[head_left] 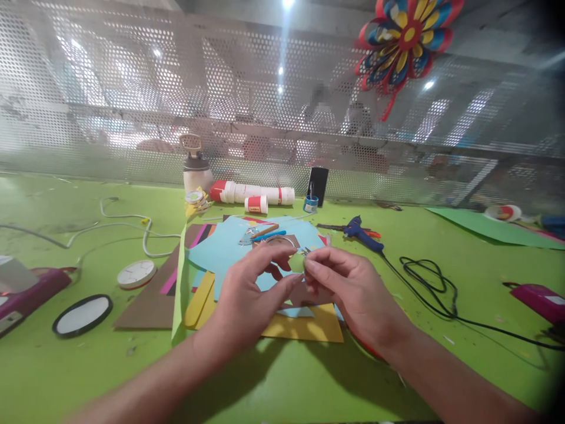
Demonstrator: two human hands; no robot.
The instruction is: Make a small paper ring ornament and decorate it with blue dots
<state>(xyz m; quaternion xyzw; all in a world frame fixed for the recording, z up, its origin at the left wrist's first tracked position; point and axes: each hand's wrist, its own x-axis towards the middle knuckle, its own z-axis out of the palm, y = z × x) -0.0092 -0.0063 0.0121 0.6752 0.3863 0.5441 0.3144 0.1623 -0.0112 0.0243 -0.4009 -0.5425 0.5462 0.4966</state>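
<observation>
- Green desk (282,377) spanning the full view, backed by a perforated metal screen (132,88); multicoloured paper flower (408,38) hung on the screen at upper right.
- Stack of coloured paper sheets (220,250) at desk centre, directly under and beyond both hands; yellow sheet (309,327) nearest the body, light blue on top, brown to the left.
- Blue glue gun (362,232) lying just beyond and right of the stack, black cord (432,288) trailing away to the right.
- White glue bottles (251,194) on their sides along the screen, a pump bottle (196,168) upright to their left; white cable (132,227) looping across the left side of the desk.
- Round black-rimmed disc (82,315) and a white round lid (136,274) lying flat at left, well apart from the hands.
- Left hand (249,294) and right hand (353,288) raised together over the stack, fingertips meeting at the midline.
- Small green paper piece (297,262) pinched between the fingertips of both hands, held above the sheets, not resting on them; too small and too covered to tell shape or long axis.
- Key relation: piece sited at the meeting point of the two hands, equally near each, left thumb and forefinger closing from the left, right fingertips from the right; grip firm on both sides as far as visible.
</observation>
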